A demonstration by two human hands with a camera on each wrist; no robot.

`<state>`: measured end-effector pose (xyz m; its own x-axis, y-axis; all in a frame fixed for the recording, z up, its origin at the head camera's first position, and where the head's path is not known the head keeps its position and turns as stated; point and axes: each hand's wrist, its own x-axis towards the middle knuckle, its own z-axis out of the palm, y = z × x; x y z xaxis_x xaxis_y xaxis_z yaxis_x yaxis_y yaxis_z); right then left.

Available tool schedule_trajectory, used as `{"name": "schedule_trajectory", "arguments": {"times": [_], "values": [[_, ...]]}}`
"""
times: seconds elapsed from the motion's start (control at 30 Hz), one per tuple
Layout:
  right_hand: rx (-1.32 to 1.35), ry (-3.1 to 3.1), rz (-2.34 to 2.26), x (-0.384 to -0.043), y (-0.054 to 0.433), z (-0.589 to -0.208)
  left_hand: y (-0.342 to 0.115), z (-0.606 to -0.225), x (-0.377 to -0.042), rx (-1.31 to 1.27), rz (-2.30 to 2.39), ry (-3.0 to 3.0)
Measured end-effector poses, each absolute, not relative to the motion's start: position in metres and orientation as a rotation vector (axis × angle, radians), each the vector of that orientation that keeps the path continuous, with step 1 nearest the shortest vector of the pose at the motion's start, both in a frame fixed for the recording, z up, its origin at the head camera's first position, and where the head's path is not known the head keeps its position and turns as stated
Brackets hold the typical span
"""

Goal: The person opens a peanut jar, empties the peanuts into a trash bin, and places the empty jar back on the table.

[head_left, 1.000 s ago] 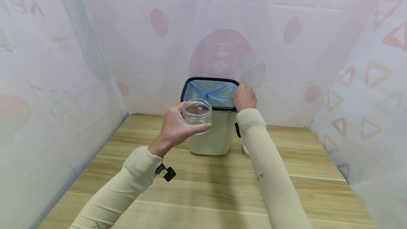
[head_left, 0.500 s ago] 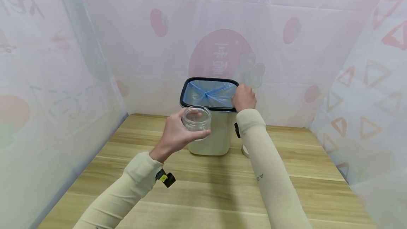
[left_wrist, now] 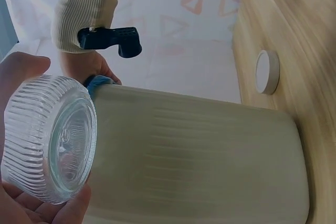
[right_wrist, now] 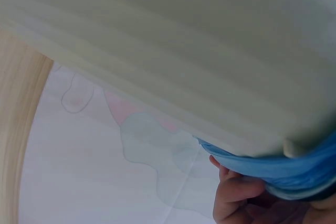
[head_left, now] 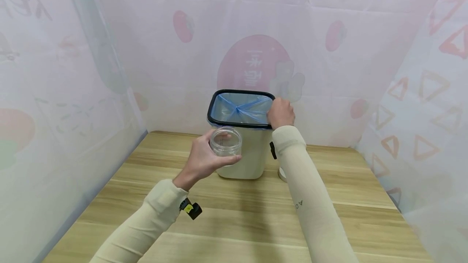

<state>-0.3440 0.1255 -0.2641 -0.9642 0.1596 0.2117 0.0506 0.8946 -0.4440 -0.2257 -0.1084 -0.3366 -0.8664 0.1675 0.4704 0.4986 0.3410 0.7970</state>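
Observation:
My left hand (head_left: 204,157) grips a clear glass jar (head_left: 225,149) with its mouth uncovered, in front of the bin and below its rim. In the left wrist view the ribbed side and base of the jar (left_wrist: 39,135) show between thumb and fingers; I see nothing inside it. My right hand (head_left: 281,113) holds the right side of the cream trash can (head_left: 252,157) at its black rim. In the right wrist view, fingers of the right hand (right_wrist: 241,198) curl against the blue bin liner (right_wrist: 294,174) just under the rim.
A round white-topped lid (left_wrist: 266,72) lies on the wooden table (head_left: 219,222) right of the bin, partly hidden by the right forearm in the head view. Printed fabric walls (head_left: 146,52) close off the back and both sides.
My left hand has lowered the jar from the level of the bin's front rim to just below it. The right hand and the bin have stayed in place.

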Motion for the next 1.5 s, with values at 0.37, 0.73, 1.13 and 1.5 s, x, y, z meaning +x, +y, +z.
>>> {"name": "schedule_trajectory", "arguments": {"times": [0.37,0.73,1.13,1.5], "values": [[-0.156,-2.814,0.641,-0.343,0.126,-0.264,-0.107,-0.354,-0.226,-0.555,-1.538,-2.326],[-0.171,-2.813,0.649,-0.346,0.127,-0.265,-0.108,-0.374,-0.226,-0.522,-1.528,-2.359],[-0.165,-2.810,0.634,-0.348,0.127,-0.267,-0.110,-0.396,-0.228,-0.517,-1.519,-2.359],[-0.164,-2.819,0.635,-0.348,0.129,-0.265,-0.108,-0.408,-0.227,-0.432,-1.548,-2.420]]}}
